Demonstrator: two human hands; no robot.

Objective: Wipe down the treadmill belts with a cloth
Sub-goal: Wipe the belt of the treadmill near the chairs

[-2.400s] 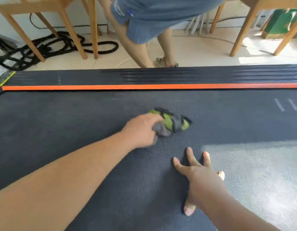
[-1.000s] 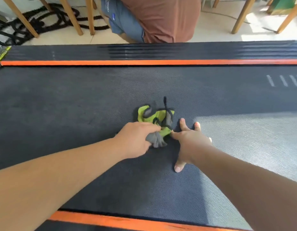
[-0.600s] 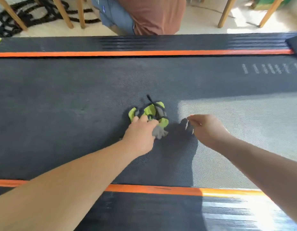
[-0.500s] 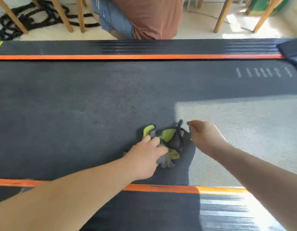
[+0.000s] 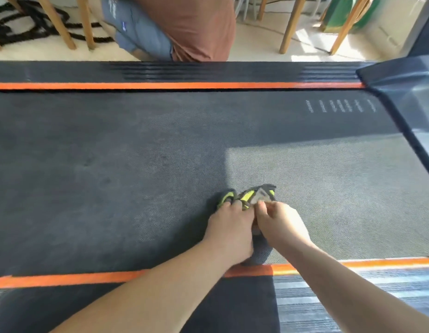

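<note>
At twelve o'clock a person (image 5: 184,27) in a brown shirt and blue shorts crouches on the pale floor (image 5: 256,48). Wooden legs (image 5: 56,22) stand at eleven beside coiled black rope (image 5: 3,30). Something green (image 5: 339,12) sits at one.

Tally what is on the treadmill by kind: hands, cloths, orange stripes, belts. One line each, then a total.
hands: 2, left hand and right hand
cloth: 1, green and grey, held by both hands
orange stripes: 2, far stripe and near stripe
belt: 1
total: 6
</note>
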